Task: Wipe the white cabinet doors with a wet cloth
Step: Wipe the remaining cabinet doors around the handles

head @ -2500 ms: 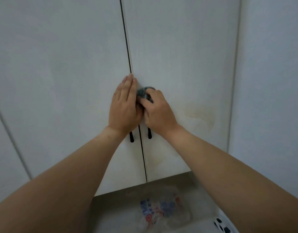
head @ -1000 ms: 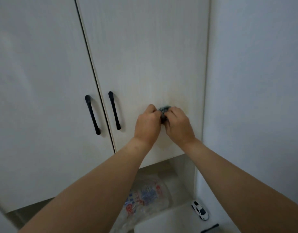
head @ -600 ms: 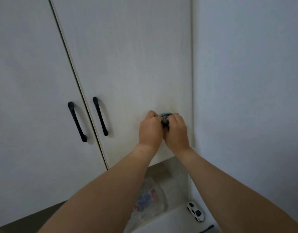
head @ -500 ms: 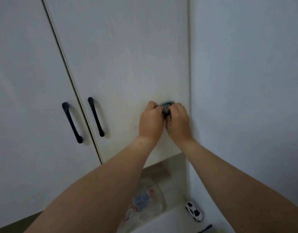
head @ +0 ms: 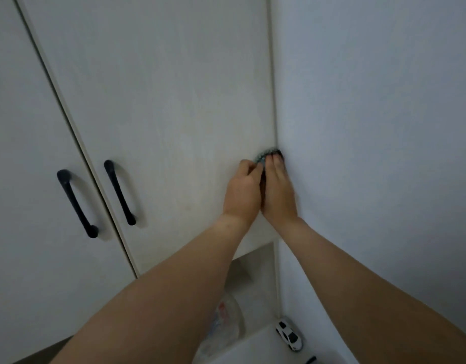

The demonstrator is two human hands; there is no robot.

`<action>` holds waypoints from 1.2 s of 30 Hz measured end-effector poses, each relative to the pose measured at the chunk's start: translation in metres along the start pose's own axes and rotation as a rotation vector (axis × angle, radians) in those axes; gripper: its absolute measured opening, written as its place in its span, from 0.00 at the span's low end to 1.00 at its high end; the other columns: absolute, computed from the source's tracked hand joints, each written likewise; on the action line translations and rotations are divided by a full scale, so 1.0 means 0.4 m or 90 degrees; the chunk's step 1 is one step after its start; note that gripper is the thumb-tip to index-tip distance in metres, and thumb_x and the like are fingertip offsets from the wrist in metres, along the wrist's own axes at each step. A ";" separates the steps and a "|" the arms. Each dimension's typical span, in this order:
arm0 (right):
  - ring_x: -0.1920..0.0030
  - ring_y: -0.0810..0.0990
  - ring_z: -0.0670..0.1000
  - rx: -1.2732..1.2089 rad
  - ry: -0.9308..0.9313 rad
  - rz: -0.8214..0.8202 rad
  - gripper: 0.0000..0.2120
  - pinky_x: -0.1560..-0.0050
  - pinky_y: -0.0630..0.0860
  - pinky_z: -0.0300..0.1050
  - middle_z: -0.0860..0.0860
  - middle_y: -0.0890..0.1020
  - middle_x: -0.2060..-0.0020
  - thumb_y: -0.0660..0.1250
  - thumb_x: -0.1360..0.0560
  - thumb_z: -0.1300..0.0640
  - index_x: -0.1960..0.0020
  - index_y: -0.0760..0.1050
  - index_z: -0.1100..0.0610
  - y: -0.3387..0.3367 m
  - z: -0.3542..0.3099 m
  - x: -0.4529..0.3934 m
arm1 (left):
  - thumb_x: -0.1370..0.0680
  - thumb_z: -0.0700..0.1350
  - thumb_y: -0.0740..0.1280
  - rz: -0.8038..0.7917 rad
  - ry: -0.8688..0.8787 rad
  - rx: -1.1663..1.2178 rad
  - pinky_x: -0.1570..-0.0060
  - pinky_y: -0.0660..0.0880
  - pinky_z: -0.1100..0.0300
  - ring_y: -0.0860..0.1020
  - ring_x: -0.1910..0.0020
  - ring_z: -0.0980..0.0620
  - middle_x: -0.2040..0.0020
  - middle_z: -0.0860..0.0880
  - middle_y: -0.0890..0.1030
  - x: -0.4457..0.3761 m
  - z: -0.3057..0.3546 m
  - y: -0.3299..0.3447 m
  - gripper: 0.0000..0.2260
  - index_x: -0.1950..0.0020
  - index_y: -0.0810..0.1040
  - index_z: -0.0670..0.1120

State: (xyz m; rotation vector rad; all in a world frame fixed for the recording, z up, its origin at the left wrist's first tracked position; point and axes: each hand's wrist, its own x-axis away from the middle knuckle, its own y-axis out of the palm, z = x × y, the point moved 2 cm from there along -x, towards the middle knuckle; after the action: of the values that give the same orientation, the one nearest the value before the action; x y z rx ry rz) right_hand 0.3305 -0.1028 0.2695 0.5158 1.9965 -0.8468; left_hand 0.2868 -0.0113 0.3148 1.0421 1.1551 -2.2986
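Pressing cloth (head: 263, 156) against right door (head: 174, 101)

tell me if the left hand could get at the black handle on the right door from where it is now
Probably yes: the left hand sits on the same white door, and nothing lies between it and the black bar handle.

The cloth (head: 264, 156) is mostly hidden behind both hands' fingers (head: 275, 161).
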 end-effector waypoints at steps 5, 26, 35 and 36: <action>0.33 0.74 0.58 -0.003 0.102 0.032 0.18 0.34 0.70 0.47 0.61 0.73 0.32 0.61 0.20 0.63 0.31 0.72 0.65 -0.003 0.003 0.008 | 0.20 0.41 0.65 -0.055 -0.015 0.010 0.54 0.68 0.59 0.70 0.57 0.54 0.51 0.47 0.79 0.009 -0.003 0.009 0.05 0.53 0.75 0.51; 0.25 0.63 0.59 -0.101 -0.323 -0.148 0.21 0.29 0.65 0.48 0.62 0.68 0.28 0.59 0.21 0.66 0.28 0.67 0.67 0.200 -0.500 0.325 | 0.24 0.33 0.68 0.254 -0.215 -0.091 0.58 0.74 0.61 0.74 0.60 0.56 0.54 0.49 0.76 0.428 -0.337 -0.390 0.08 0.49 0.83 0.41; 0.50 0.74 0.48 -0.111 -0.181 -0.230 0.06 0.51 0.77 0.54 0.53 0.76 0.49 0.66 0.21 0.58 0.46 0.77 0.57 0.240 -0.472 0.431 | 0.25 0.34 0.71 0.104 -0.260 -0.106 0.56 0.77 0.58 0.75 0.61 0.53 0.55 0.48 0.77 0.531 -0.427 -0.382 0.05 0.51 0.85 0.39; 0.51 0.75 0.51 -0.096 -0.184 -0.235 0.07 0.57 0.79 0.55 0.55 0.77 0.51 0.69 0.24 0.62 0.47 0.78 0.60 0.244 -0.469 0.453 | 0.25 0.33 0.70 0.093 -0.279 -0.112 0.54 0.78 0.55 0.76 0.60 0.52 0.55 0.47 0.78 0.545 -0.431 -0.372 0.05 0.51 0.85 0.38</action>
State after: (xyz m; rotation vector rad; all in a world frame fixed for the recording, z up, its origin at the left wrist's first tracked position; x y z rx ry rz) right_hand 0.1911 0.1070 0.1509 -0.0649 1.8896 -0.9236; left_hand 0.1316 0.2171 0.1627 0.5032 1.0377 -2.1199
